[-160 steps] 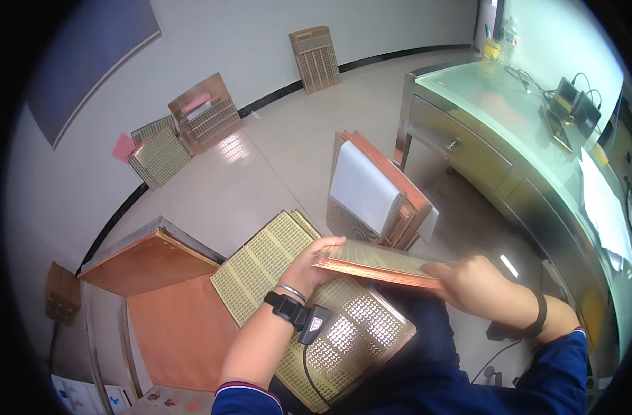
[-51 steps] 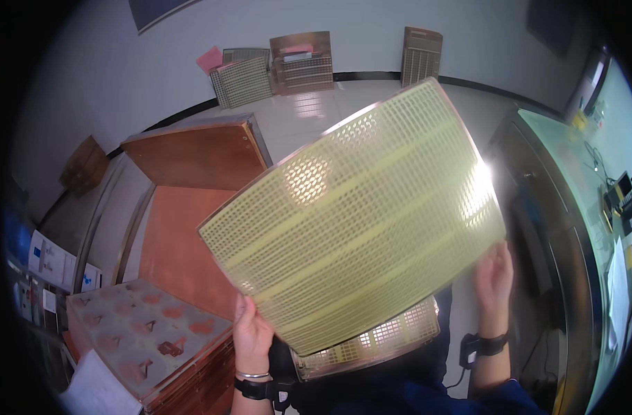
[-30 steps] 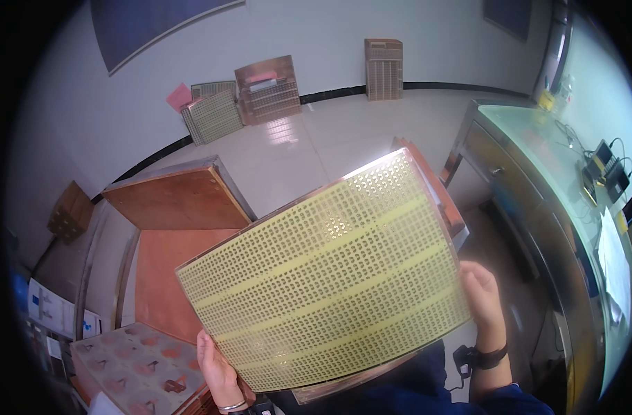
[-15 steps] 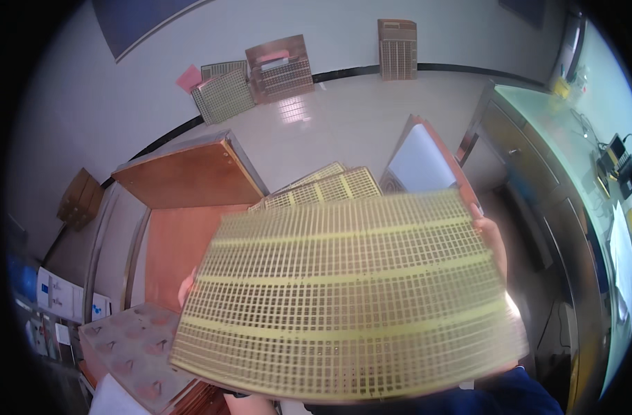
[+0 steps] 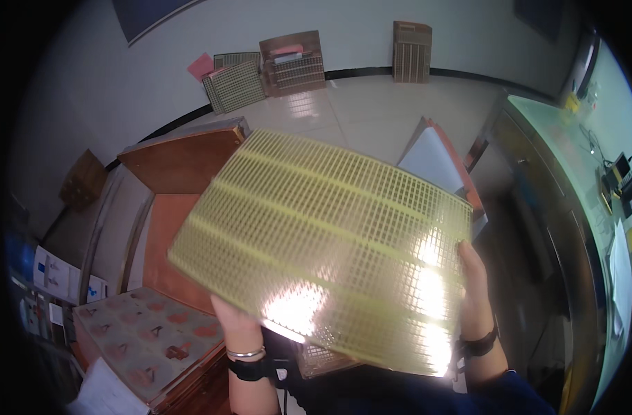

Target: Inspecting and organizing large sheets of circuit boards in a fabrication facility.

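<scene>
"What's the biggest thing in there?"
"The bench [image 5: 558,145], curving down the right side, with a pale green glass top and a drawered front in shadow."

"And after that?"
"On the left, a brown wooden board [image 5: 184,162] tilts above a flat reddish sheet [image 5: 162,241]. Nearer the person is a stack [image 5: 146,311], its grey top marked with round reddish patches."

"Where's the panel being handled?"
"The yellow-green panel [image 5: 316,228] is up in the air at a slant, in front of the person's body. A fine grid covers it, crossed by plainer bands, and glare whites out parts of its lower half. A second panel [image 5: 323,361] shows partly beneath it, near the lap."

"Farther off?"
"Patterned boards [image 5: 234,86], a brown board [image 5: 295,69] and a narrower brown board [image 5: 412,54] lean against the wall."

"How's the grip?"
"Left hand [image 5: 236,317]: clamped on the panel's lower left edge, most of its fingers hidden behind it. Right hand [image 5: 473,283]: closed on the right edge, thumb side up."

"Anything smaller?"
"A black wristband [image 5: 250,369] on the left wrist, a dark band [image 5: 480,344] on the right, and a silver bracelet [image 5: 246,354] between the left hand and its wristband."
</scene>
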`<act>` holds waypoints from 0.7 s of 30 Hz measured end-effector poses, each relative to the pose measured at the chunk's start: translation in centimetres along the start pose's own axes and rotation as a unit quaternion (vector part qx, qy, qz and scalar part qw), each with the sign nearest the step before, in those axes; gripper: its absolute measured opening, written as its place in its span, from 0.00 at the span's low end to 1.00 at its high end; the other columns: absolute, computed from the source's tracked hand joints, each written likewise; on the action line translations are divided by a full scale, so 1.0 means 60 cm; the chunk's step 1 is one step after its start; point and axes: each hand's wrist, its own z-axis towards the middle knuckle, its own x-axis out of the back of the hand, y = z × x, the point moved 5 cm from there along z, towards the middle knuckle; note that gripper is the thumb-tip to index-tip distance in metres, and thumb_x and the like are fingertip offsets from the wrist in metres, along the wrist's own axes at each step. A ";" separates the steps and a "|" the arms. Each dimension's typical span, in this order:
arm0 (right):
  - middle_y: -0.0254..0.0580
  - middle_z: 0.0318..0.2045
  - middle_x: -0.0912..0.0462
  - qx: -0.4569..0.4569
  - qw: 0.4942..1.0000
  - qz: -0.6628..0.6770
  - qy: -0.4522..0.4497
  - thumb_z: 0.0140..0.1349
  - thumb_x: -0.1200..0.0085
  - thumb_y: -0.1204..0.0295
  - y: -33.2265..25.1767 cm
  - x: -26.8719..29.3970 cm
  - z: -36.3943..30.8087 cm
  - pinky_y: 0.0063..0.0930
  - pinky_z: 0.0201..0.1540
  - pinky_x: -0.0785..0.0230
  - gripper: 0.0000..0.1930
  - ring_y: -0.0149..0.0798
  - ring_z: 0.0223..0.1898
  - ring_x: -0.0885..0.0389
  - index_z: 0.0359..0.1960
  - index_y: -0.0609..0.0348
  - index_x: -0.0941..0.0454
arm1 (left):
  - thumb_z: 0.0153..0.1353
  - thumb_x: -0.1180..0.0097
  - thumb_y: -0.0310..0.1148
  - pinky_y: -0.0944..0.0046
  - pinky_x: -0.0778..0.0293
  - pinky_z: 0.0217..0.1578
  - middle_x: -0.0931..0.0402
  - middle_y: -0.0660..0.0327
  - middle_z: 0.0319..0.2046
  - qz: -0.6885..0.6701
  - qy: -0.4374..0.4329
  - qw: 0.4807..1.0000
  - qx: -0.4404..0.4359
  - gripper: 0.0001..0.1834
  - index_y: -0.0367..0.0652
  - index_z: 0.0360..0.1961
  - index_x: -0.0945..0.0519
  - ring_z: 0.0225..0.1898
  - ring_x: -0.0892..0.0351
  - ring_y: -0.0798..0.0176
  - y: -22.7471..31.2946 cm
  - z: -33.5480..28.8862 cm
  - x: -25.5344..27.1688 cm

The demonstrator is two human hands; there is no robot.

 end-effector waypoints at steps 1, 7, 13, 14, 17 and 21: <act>0.48 0.48 0.24 0.010 1.000 0.011 0.012 0.68 0.60 0.69 0.005 0.003 0.009 0.30 0.47 0.25 0.18 0.37 0.45 0.20 0.55 0.66 0.36 | 0.67 0.60 0.45 0.52 0.39 0.59 0.39 0.55 0.61 -0.059 0.056 0.996 0.028 0.27 0.43 0.63 0.40 0.60 0.36 0.54 -0.021 0.017 -0.058; 0.49 0.53 0.28 0.027 0.999 0.022 -0.013 0.67 0.57 0.69 0.051 -0.030 0.005 0.39 0.55 0.31 0.20 0.42 0.53 0.26 0.59 0.61 0.39 | 0.66 0.59 0.25 0.56 0.38 0.59 0.43 0.55 0.63 0.026 0.051 0.988 0.145 0.32 0.47 0.68 0.55 0.61 0.38 0.59 -0.132 -0.039 -0.155; 0.56 0.52 0.27 0.082 0.995 -0.040 -0.030 0.67 0.59 0.67 -0.025 0.002 0.006 0.35 0.50 0.26 0.23 0.44 0.50 0.23 0.59 0.71 0.40 | 0.67 0.62 0.24 0.61 0.36 0.58 0.38 0.57 0.60 0.035 0.053 0.989 0.136 0.29 0.45 0.67 0.52 0.59 0.35 0.62 -0.113 -0.030 -0.144; 0.57 0.52 0.27 0.098 0.995 -0.021 -0.006 0.68 0.61 0.67 -0.038 0.009 0.012 0.33 0.51 0.26 0.24 0.43 0.51 0.23 0.60 0.72 0.41 | 0.67 0.62 0.25 0.61 0.36 0.58 0.38 0.57 0.60 0.053 0.060 0.988 0.131 0.28 0.43 0.67 0.51 0.59 0.35 0.62 -0.107 -0.032 -0.139; 0.57 0.55 0.29 0.125 0.983 -0.133 0.005 0.69 0.62 0.66 -0.067 0.023 0.009 0.31 0.53 0.29 0.24 0.41 0.52 0.24 0.60 0.74 0.41 | 0.68 0.61 0.26 0.63 0.35 0.57 0.37 0.57 0.59 0.072 0.074 0.987 0.122 0.28 0.41 0.67 0.51 0.58 0.34 0.64 -0.102 -0.033 -0.137; 0.54 0.53 0.27 0.123 0.957 -0.262 0.007 0.69 0.62 0.63 -0.069 0.004 0.000 0.29 0.52 0.29 0.25 0.38 0.51 0.24 0.59 0.74 0.39 | 0.69 0.60 0.32 0.66 0.33 0.54 0.34 0.57 0.57 0.089 0.066 0.988 0.108 0.27 0.40 0.67 0.49 0.56 0.33 0.66 -0.092 -0.024 -0.141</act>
